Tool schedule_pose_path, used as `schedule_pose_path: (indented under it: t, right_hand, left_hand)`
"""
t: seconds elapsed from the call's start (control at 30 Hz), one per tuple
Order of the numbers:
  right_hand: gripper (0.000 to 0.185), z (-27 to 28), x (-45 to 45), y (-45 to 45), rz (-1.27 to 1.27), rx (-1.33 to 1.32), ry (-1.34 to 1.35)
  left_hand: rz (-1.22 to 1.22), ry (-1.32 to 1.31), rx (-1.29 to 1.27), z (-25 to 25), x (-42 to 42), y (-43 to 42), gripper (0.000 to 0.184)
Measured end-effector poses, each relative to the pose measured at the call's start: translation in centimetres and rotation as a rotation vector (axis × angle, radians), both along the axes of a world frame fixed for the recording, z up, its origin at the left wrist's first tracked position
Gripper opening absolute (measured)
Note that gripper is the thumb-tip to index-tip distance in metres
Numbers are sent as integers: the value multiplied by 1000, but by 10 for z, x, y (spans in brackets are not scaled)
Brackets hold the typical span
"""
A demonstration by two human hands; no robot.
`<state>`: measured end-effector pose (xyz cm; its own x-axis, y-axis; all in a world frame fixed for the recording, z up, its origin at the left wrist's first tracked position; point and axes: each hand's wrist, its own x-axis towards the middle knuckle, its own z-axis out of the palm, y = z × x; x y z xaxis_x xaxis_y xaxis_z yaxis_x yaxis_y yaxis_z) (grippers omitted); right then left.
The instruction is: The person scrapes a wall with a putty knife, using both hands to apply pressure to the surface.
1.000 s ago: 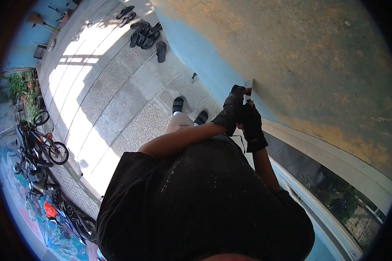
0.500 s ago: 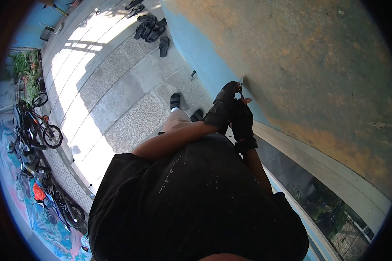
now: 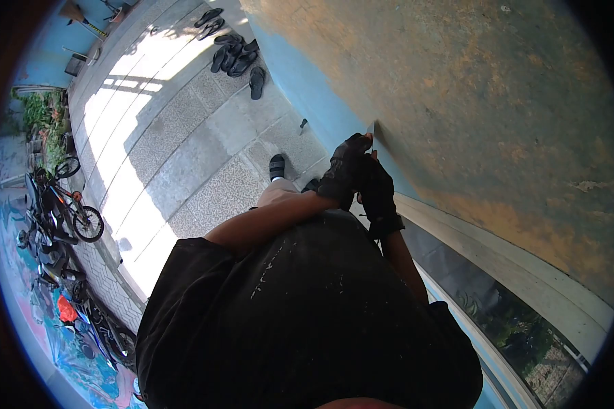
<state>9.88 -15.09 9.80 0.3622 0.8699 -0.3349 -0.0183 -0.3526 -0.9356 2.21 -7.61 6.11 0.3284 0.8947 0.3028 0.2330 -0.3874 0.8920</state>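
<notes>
A thin metal blade, apparently a scraper (image 3: 371, 127), rests with its edge against the wall (image 3: 457, 116), which is patchy brown with a light blue band. My left hand (image 3: 346, 163), in a black fingerless glove, is closed around it near the blade. Just behind and touching it, my right hand (image 3: 377, 194), gloved alike, is closed too and seems to grip the same tool. Fingers hide the handle. On the paving lies a small black-handled tool (image 3: 303, 126).
Several black sandals (image 3: 235, 54) lie along the wall's foot. A pale ledge (image 3: 498, 252) runs below the brown surface at right, above dark glass. Motorcycles and a bicycle (image 3: 82, 215) stand at far left, near plants (image 3: 44, 123). My sandalled foot (image 3: 277, 167) is on the paving.
Both hands and the blade have shifted slightly left in view, still at the wall. The right thumb, which stuck out before, is now tucked closer. The whole view has turned a little.
</notes>
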Motion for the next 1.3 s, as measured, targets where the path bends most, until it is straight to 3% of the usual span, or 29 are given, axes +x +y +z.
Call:
schedule_pose_path:
  t: [0.13, 0.2, 0.27, 0.33, 0.43, 0.47, 0.53, 0.6, 0.63, 0.7, 0.73, 0.83, 0.87, 0.93, 1.07, 1.1, 1.13, 1.27, 1.3]
  right_hand:
    - [26, -23, -2, 10, 42, 103, -4]
    - [26, -31, -6, 2, 21, 171, -39]
    - [27, -30, -3, 4, -1, 254, -79]
    - [34, -9, 3, 13, 192, 145, -134]
    - [42, -8, -8, 22, 103, 1, -81]
    - [42, -12, -7, 18, 105, -2, -80]
    - [42, -16, -8, 10, 128, 228, -325]
    - [43, -7, -8, 13, 120, 161, -219]
    - [44, -2, -8, 15, 116, 94, -116]
    - [45, -32, -10, 24, 106, 137, -183]
    - [46, -35, -13, 26, 107, 179, -250]
    - [44, -13, -20, 18, 52, 242, -434]
    - [44, -10, -19, 15, 49, 245, -432]
    - [38, -6, -10, 7, 61, 19, -82]
    - [28, -24, -17, 19, -42, 104, -180]
    - [24, -22, -16, 17, -80, 62, -74]
    - [20, -21, -16, 15, -118, 21, 32]
    - [14, -17, -24, 13, -159, 185, -66]
    - [15, -10, -26, 15, -165, 86, -6]
  left_hand:
    - [47, -18, -37, 3, -1, 10, 20]
    - [-50, -50, -143, 3, -6, 9, 22]
    - [-60, -40, -7, -1, -8, 15, 23]
    - [-74, -32, 129, -1, -10, 24, 24]
    - [-17, 84, -55, -12, -9, 28, 34]
    - [-5, 4, 11, -23, -7, 25, 35]
    - [3, -70, 78, -15, -8, 25, 35]
    - [4, -234, 274, -3, -8, 21, 26]
    - [-3, -233, 270, -2, -10, 24, 26]
    - [-42, 19, -144, -1, -15, 35, 23]
    - [0, 22, -13, 3, -17, 35, 23]
    - [-83, -79, -65, 6, -18, 26, 22]
    - [-85, -77, -61, 6, -18, 28, 22]
    - [-92, -71, -56, 5, -15, 29, 24]
    - [-142, 13, -160, 0, -15, 35, 27]
    - [-145, 15, -163, 1, -15, 32, 27]
    - [-121, -28, -80, 3, -14, 28, 26]
    - [-119, -3, 141, 5, -13, 30, 26]
    - [-121, -6, 143, 3, -14, 31, 26]
